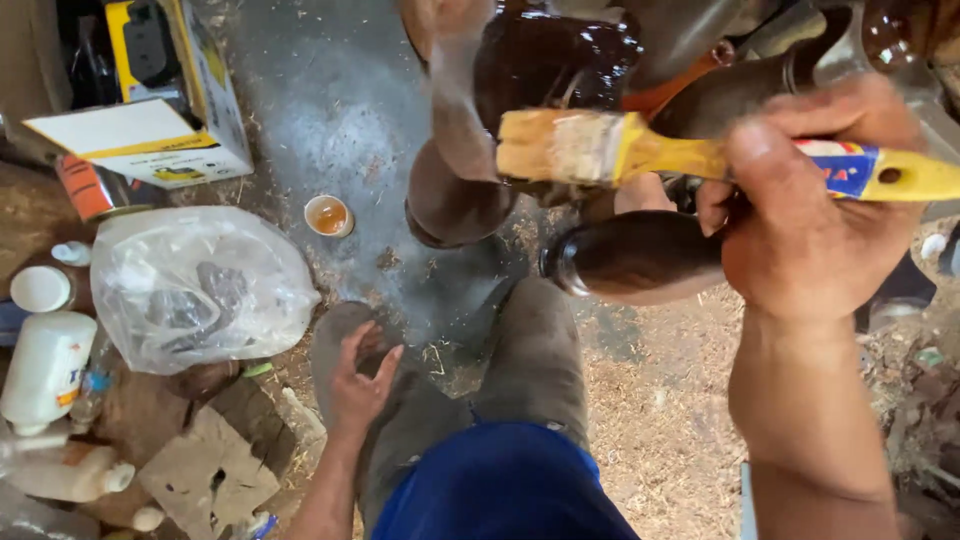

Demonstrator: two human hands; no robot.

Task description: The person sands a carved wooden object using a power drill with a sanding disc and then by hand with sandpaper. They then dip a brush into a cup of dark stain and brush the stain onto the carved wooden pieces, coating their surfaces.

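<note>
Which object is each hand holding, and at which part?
The right hand holds a paintbrush by its yellow handle. The left hand holds nothing; it rests on the knee.

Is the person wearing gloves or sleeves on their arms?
No. Both the left hand and the right hand are bare, with no gloves, rings or watch showing. The forearms have no sleeves either, as far as the picture shows.
</note>
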